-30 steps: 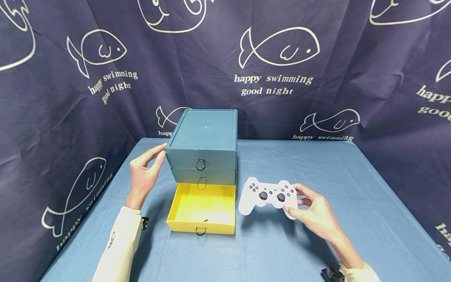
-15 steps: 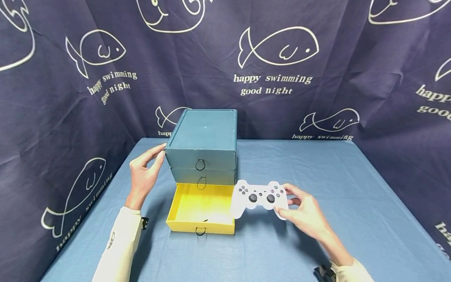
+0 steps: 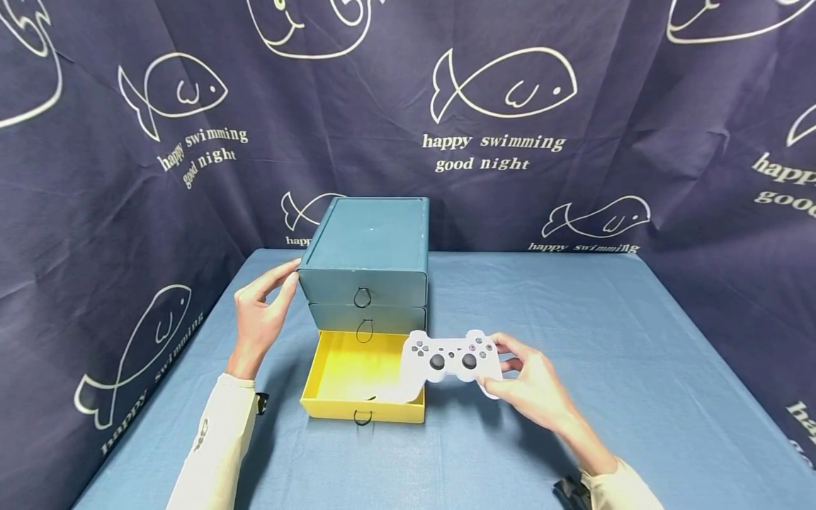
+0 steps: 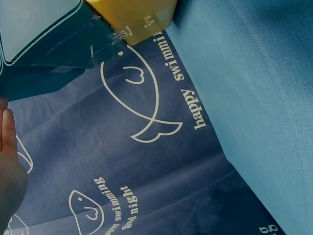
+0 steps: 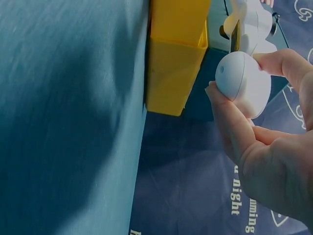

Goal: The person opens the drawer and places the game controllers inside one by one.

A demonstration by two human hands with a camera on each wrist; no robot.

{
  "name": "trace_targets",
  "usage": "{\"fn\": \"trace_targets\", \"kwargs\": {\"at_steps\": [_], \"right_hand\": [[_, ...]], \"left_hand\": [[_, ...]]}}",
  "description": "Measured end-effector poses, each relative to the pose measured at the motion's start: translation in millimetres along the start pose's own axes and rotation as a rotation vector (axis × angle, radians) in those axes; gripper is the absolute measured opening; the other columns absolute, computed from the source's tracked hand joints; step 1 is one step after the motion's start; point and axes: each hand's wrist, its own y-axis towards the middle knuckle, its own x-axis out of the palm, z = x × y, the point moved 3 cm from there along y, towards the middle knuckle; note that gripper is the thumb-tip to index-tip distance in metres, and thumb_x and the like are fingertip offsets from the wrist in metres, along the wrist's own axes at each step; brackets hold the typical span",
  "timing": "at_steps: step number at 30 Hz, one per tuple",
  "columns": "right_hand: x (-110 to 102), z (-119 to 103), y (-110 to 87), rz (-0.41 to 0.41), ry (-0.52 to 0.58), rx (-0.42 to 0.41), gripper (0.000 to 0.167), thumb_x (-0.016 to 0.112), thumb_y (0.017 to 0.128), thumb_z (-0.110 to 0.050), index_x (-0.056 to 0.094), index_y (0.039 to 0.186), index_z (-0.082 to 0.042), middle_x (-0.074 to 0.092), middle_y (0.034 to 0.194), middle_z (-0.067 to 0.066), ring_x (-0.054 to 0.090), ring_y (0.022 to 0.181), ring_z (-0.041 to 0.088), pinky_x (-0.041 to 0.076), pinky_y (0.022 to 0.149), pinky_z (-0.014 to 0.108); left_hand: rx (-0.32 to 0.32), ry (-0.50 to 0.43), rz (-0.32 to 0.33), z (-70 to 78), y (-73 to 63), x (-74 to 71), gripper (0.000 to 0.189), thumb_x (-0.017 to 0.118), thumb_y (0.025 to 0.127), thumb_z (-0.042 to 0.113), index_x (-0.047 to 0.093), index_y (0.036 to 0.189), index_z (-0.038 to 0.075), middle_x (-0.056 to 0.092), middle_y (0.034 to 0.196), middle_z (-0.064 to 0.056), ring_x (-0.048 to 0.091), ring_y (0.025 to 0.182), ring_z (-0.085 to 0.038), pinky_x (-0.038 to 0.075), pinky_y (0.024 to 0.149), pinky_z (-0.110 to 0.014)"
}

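Observation:
A white game controller point(image 3: 451, 360) is in my right hand point(image 3: 532, 382), pinched at its right grip between thumb and fingers. Its left half overlaps the right side of a pulled-out yellow drawer point(image 3: 363, 412) in the head view. In the right wrist view the controller's rounded grip end point(image 5: 244, 83) sits between thumb and fingertips. My left hand point(image 3: 263, 312) has its fingertips at the left front edge of the blue drawer cabinet point(image 3: 376, 234), fingers fairly straight. The left wrist view shows only part of that hand point(image 4: 10, 171) beside the cabinet's wall.
Two closed blue drawers with black loop pulls, an upper drawer point(image 3: 331, 287) and a middle drawer point(image 3: 334, 319), sit above the yellow one. A blue cloth point(image 3: 542, 297) covers the table. Dark blue curtains point(image 3: 497, 212) with white fish prints hang behind and at both sides.
My right hand has carried the controller leftward, from beside the yellow drawer to overlapping its right part. My left hand and the cabinet stay where they were.

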Motion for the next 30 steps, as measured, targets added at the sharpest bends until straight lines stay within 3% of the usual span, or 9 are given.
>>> {"fn": "trace_targets", "kwargs": {"at_steps": [11, 30], "right_hand": [[14.4, -5.3, 4.8, -0.020, 0.023, 0.017, 0.050, 0.082, 0.076, -0.002, 0.070, 0.122, -0.017, 0.066, 0.117, 0.012, 0.072, 0.085, 0.019, 0.058, 0.061, 0.032], [32.7, -15.9, 9.1, -0.058, 0.083, 0.014, 0.050, 0.082, 0.076, 0.000, 0.070, 0.123, -0.015, 0.065, 0.120, 0.015, 0.070, 0.085, 0.021, 0.058, 0.061, 0.032]], "left_hand": [[0.000, 0.005, 0.004, -20.4, -2.3, 0.2, 0.031, 0.068, 0.089, -0.018, 0.073, 0.118, -0.009, 0.073, 0.111, -0.025, 0.066, 0.097, 0.007, 0.050, 0.094, -0.018], [0.001, 0.001, 0.003, -21.3, -2.6, 0.2, 0.031, 0.068, 0.089, -0.018, 0.073, 0.118, -0.009, 0.073, 0.111, -0.025, 0.066, 0.097, 0.008, 0.049, 0.095, -0.017]]}}
